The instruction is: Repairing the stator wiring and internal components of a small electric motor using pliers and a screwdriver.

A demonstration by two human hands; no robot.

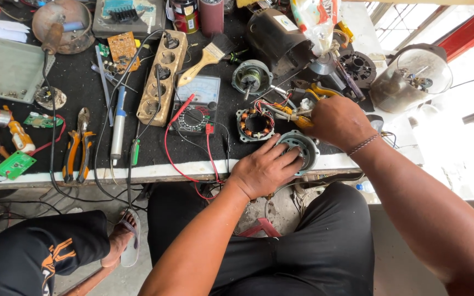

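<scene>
The left hand [264, 170] lies palm-down over a round grey motor end housing [301, 149] at the front edge of the surface [154, 171], fingers spread and pressing on its rim; the right hand [338, 120] is closed around a pair of yellow-handled pliers [303, 118], whose tips seem to point toward the wires beside it, though the hand hides the jaws and I cannot tell what they bite. The housing sits partly over the pale front strip of the surface, just above the lap; if the left hand lets up or the pliers pull sideways, it could tip off that edge and fall to the floor. Just beside it, touching or nearly so, lies a stator [255, 124] with copper windings and loose red, white and blue leads; a slip of the pliers could nick the winding enamel or tear a lead from its joint. The red probe leads [185, 159] of the analogue multimeter [196, 106] loop past the left wrist and hang over the edge; a forearm move could snag them and drag the meter. Farther left lie a wooden socket strip [163, 77], orange-handled pliers [78, 148] and a paintbrush [207, 57], well apart from the hands.
</scene>
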